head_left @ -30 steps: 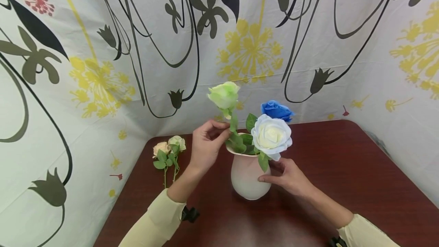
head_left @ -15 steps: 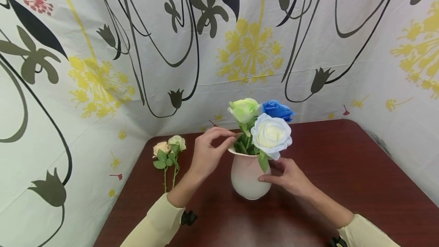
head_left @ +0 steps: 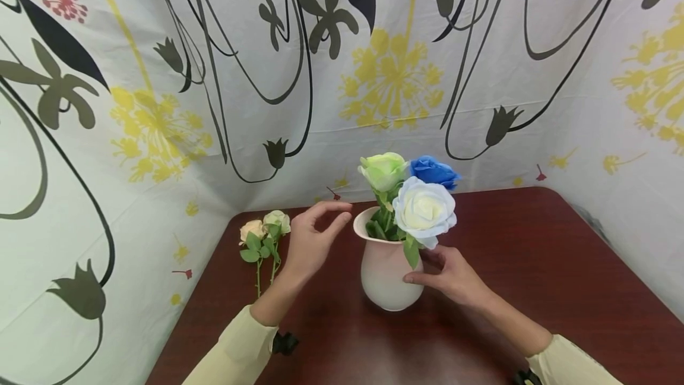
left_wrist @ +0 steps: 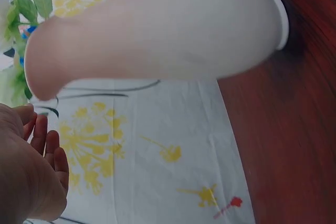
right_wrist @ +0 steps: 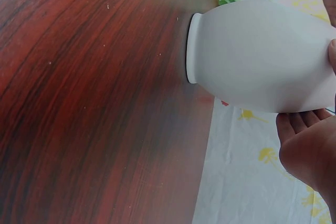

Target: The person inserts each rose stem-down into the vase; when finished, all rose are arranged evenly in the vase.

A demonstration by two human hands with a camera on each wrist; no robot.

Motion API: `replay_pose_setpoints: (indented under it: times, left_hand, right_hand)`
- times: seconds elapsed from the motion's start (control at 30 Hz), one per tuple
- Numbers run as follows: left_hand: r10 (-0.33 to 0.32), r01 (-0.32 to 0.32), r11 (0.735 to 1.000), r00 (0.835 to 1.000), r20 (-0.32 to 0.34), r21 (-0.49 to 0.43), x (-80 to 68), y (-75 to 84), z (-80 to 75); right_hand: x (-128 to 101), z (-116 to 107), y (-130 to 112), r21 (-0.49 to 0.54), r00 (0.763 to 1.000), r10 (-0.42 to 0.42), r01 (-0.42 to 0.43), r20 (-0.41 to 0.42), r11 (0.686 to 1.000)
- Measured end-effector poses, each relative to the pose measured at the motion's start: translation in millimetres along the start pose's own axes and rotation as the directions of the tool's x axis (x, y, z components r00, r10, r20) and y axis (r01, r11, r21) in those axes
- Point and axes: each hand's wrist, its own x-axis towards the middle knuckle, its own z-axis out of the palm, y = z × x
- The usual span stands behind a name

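Observation:
A pinkish-white vase (head_left: 387, 278) stands upright on the table. In it are a light green rose (head_left: 382, 171), a deep blue rose (head_left: 434, 172) and a pale blue-white rose (head_left: 424, 211) with green leaves. My right hand (head_left: 454, 275) grips the vase's right side, thumb in front and fingers behind, as the right wrist view also shows. Just left of the rim, my left hand (head_left: 314, 242) holds nothing; its fingers are loosely bent, with a gap to the vase. The left wrist view shows this hand (left_wrist: 37, 171) beside the vase mouth.
Two more roses, a peach one (head_left: 252, 232) and a cream one (head_left: 276, 221), lie on the dark red-brown table (head_left: 534, 266) at the left. A white fabric backdrop (head_left: 224, 123) with printed flowers rises behind and beside the table.
The light green rose, held by my left hand above the vase, went down into it beside the others. My left hand let go and drew back left. My right hand stayed on the vase.

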Motion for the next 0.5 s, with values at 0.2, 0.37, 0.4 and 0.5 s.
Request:
replay_pose_setpoints:
  times: [0.2,0.37,0.4,0.5]
  left_hand:
    - [-0.068,0.064,0.997,0.996,-0.062,-0.05,0.1,-18.2,-19.7]
    - [-0.127,0.116,0.99,0.982,-0.138,-0.085,1.7,-35.6,-36.5]
    - [-0.135,0.123,0.989,0.979,-0.155,-0.085,1.8,-38.4,-40.0]
    - [-0.17,0.157,0.985,0.964,-0.205,-0.076,1.0,-47.9,-49.8]
  right_hand:
    - [-1,0,0,0.002,1.0,-0.002,0.002,-0.002,1.0]
    - [0,0,0,0.006,1.0,0.006,-0.006,0.002,1.0]
    - [0,0,0,0.006,1.0,0.009,-0.009,0.002,1.0]
    - [0,0,0,0.004,1.0,0.018,-0.018,0.004,1.0]
